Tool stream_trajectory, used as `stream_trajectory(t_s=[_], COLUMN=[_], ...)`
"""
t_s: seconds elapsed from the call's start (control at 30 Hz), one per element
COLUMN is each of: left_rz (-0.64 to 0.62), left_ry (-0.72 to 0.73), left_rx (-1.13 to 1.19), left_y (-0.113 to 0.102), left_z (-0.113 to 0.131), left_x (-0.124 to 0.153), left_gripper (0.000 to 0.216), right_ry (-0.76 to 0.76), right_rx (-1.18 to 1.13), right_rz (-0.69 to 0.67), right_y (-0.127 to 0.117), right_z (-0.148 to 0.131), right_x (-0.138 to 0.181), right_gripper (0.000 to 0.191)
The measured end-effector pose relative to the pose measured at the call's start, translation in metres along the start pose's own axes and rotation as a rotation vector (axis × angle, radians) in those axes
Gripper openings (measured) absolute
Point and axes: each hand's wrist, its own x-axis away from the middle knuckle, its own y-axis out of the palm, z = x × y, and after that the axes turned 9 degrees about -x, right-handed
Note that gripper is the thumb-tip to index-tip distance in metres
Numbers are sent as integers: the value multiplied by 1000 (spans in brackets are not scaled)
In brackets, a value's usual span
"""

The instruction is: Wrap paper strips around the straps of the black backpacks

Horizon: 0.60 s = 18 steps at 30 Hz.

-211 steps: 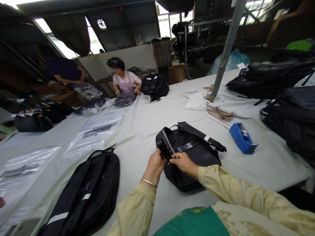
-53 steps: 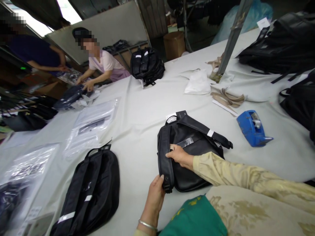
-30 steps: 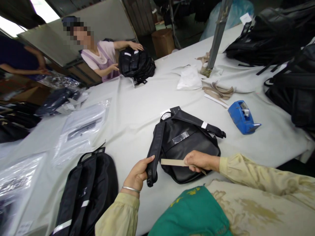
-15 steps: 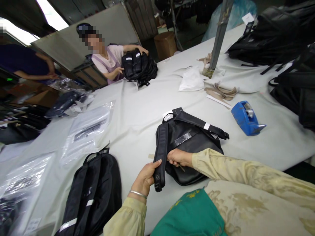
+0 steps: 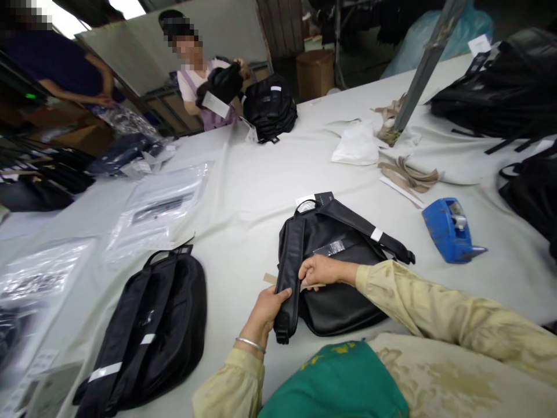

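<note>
A black backpack (image 5: 343, 307) lies on the table with its shoulder straps up and a dark tag at its top. My left hand (image 5: 266, 310) is closed on the lower part of its left shoulder strap (image 5: 290, 267), thumb on top. Pinched in my right hand (image 5: 324, 271), just beside that strap, is a thin beige strip (image 5: 312, 287). A beige end also shows on the strap's other side; whether it is the same piece is hidden. The right shoulder strap (image 5: 363, 226) has a white band round it.
Left of me lies another black backpack (image 5: 183, 325), near clear plastic bags (image 5: 161, 203). A blue tape dispenser (image 5: 448, 229), beige strips (image 5: 409, 174) and a metal post (image 5: 429, 64) stand or lie to the right. Across the table a co-worker (image 5: 213, 87) handles a black bag.
My right hand has turned slightly, and the beige strip now lies flatter. The co-worker has lifted a black item off the far backpack. The camera view has shifted a little.
</note>
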Motion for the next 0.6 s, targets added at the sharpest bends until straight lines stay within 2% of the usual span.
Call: stream_trajectory(t_s=[0.07,0.2,0.27,0.33,0.43,0.5,0.6], left_rz=[27,61,70,80,137,184,222], left_ry=[77,253,328,377,412,426,418], left_rx=[-93,-298,-377,-426,-469,-466,-414], left_y=[3,3,0,-2,-2,0,5], left_z=[0,-4,-6,-8,-9,-10,-14], left_x=[1,4,6,6,5,3,-1], left_gripper=[27,26,26,27,32,35,36], right_ry=[-41,56,74,35,-128,-226,-259], right_rx=[-13,40,116,261,636,868,1053], right_rz=[29,109,102,62,-12,-79,-186], right_y=[5,21,28,33,39,42,41], right_z=[-12,-22,-22,-23,-30,-38,-54], right_x=[-12,-43,-53,-58,-56,-52,-48], right_gripper=[11,9,9,9,15,26,51])
